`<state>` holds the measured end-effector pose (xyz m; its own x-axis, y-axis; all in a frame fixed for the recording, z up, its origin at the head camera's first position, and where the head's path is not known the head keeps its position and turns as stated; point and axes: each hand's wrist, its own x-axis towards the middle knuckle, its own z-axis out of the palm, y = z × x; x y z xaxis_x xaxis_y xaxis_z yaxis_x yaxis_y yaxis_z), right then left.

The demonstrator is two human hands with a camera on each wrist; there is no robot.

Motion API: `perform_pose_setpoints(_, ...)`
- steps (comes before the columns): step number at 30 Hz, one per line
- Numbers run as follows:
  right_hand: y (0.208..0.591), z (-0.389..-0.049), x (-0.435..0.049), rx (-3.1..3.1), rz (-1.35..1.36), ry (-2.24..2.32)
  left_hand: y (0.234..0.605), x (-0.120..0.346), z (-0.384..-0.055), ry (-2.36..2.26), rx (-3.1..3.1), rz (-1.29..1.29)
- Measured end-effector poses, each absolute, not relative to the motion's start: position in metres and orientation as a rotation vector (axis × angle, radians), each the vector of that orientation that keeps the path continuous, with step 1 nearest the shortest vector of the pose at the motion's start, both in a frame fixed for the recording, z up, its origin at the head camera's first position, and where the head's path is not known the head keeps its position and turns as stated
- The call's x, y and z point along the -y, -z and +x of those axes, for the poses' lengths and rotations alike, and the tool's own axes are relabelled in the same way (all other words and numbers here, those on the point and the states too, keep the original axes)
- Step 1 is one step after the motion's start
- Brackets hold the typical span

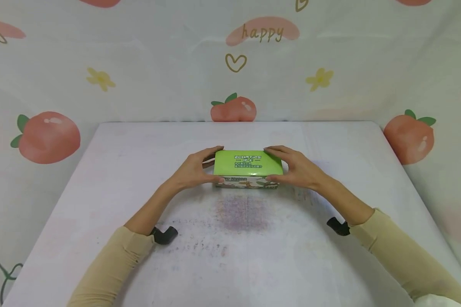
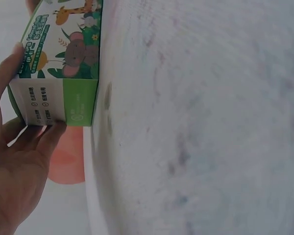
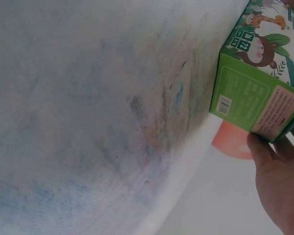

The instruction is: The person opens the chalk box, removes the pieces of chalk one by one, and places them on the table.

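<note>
A green cardboard box [image 1: 247, 163] with white lettering on its lid sits on the table, its long side facing me. Cartoon animals, an elephant and a giraffe among them, cover the white front of the box [image 2: 73, 49] in the left wrist view. My left hand [image 1: 199, 168] grips its left end, thumb at the front and fingers behind. At the right end my right hand [image 1: 293, 167] holds it the same way, thumb in front. A printed label and barcode mark the end panel of the box [image 3: 252, 100] in the right wrist view. Its contents are hidden.
The white table [image 1: 246, 264] bears purple and dark smudges in front of the box. Behind it hangs a white cloth [image 1: 169, 55] printed with peaches, hearts and flowers. Black wrist-camera mounts [image 1: 165, 235] jut out from both sleeves.
</note>
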<state>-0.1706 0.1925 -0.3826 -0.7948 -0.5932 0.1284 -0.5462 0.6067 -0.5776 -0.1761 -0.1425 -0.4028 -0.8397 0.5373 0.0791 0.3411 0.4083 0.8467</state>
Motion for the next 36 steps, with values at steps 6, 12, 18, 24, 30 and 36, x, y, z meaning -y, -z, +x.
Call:
perform_pose_setpoints(6,0.3846,-0.1686,-0.1943,-2.761,-0.942,0.97,0.4042,0.1413,-0.1749,-1.433,-2.44,0.721)
perform_pose_setpoints(12,0.3852,-0.1686,-0.1975,-2.787,-0.982,0.961,0.4045,0.1406,-0.1744,-1.443,-2.43,0.705)
perform_pose_setpoints(18,0.3854,-0.1724,-0.1988,-2.809,-1.094,0.899,0.4036,0.1406,-0.1738,-1.448,-2.431,0.705)
perform_pose_setpoints(24,0.3862,-0.1735,-0.2003,-2.865,-1.258,0.655,0.4037,0.1405,-0.1745,-1.449,-2.429,0.703)
perform_pose_setpoints(30,0.3869,-0.1734,-0.2011,-2.902,-1.382,0.44,0.4056,0.1406,-0.1753,-1.446,-2.429,0.683)
perform_pose_setpoints(36,0.3849,-0.173,-0.1999,-2.896,-1.416,0.335,0.4055,0.1419,-0.1754,-1.448,-2.433,0.683)
